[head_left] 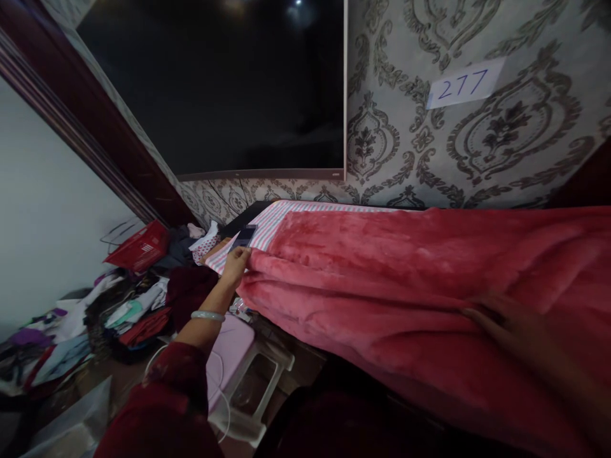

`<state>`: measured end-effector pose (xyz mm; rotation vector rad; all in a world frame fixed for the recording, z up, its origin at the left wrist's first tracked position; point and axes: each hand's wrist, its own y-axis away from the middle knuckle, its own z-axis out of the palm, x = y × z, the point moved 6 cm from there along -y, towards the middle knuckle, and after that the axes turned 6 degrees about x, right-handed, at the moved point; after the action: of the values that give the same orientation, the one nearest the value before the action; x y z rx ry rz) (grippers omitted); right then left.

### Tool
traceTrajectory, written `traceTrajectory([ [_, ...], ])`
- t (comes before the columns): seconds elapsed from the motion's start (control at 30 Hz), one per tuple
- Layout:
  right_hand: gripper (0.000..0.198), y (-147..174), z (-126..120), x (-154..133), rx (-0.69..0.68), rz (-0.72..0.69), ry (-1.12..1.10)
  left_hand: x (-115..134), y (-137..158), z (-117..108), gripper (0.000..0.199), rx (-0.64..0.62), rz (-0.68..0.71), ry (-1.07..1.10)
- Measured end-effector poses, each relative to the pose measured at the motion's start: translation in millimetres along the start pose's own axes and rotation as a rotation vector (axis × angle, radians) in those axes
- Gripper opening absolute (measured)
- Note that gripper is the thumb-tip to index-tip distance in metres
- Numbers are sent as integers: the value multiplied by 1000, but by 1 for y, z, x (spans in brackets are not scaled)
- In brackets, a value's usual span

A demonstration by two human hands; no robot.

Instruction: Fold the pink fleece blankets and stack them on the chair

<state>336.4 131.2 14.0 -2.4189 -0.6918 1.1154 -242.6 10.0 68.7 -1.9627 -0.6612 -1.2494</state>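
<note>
A red plush blanket (363, 254) lies across a long surface below the wall and drapes over its front edge. At the blanket's left corner, my left hand (235, 262) pinches the edge between thumb and fingers. My right hand (506, 321) is on the blanket's front part at the right, fingers closed round a fold, partly lost in shadow. Under the blanket a striped cloth (272, 222) shows at the left and along the back. A dark phone (245, 236) lies on the striped cloth just beyond my left hand.
A pink-topped stool (233, 346) with a white cable stands below my left arm. Piles of clothes (138, 308) and a red bag (140, 247) fill the floor at left. A large dark television (229, 89) hangs on the patterned wall, beside a paper marked 277 (465, 83).
</note>
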Motion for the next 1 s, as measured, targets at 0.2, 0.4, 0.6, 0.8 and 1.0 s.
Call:
traceTrajectory([
  [0.2,24,1,1,3,6,-20,-4,5,1,-5,19,-50,80,-153],
  [0.4,32,2,4,7,6,-61,10,41,20,14,23,-263,374,-336],
  [0.6,41,1,2,0,-4,-33,30,47,62,57,31,-785,753,-615],
  [0.8,29,2,2,-3,-37,-20,68,42,58,61,20,-738,632,-525],
  [1.0,29,-1,7,-1,-30,-90,120,43,50,55,16,-387,620,-504],
])
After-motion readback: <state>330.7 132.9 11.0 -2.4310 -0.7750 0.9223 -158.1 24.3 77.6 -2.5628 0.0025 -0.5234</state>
